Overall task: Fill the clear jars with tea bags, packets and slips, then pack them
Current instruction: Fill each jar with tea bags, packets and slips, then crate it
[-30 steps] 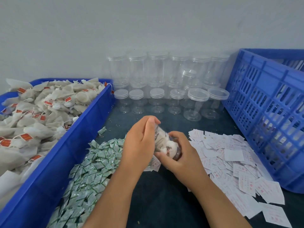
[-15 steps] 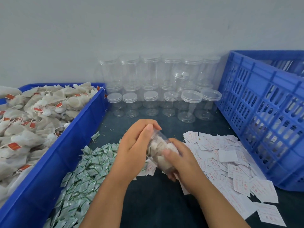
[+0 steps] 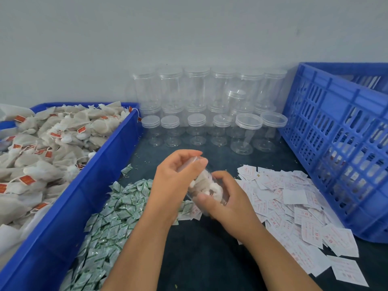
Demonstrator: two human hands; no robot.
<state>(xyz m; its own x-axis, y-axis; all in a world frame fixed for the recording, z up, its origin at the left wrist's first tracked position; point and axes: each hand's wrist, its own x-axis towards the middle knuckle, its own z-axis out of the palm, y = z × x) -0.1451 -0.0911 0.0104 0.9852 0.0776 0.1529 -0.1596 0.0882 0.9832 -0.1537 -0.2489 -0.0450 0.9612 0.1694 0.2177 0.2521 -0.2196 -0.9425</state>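
Both hands hold one clear jar [image 3: 206, 185] stuffed with white tea bags, tilted over the middle of the table. My left hand [image 3: 175, 181] grips its upper end, where the lid is hidden under my fingers. My right hand [image 3: 225, 199] wraps its lower body. Tea bags [image 3: 48, 141] with red tags fill the blue bin [image 3: 84, 198] on the left. Green-white packets [image 3: 113, 217] lie heaped beside that bin. White slips [image 3: 294, 206] with red print are spread on the right.
Empty clear jars [image 3: 197, 91] with lids stand stacked in rows against the back wall, smaller ones [image 3: 170, 131] in front. A blue slotted crate [image 3: 340, 133] stands at the right edge. The tabletop [image 3: 201, 253] is dark.
The jar has turned more upright between my hands and my left hand has shifted round its top end. The view has drifted slightly.
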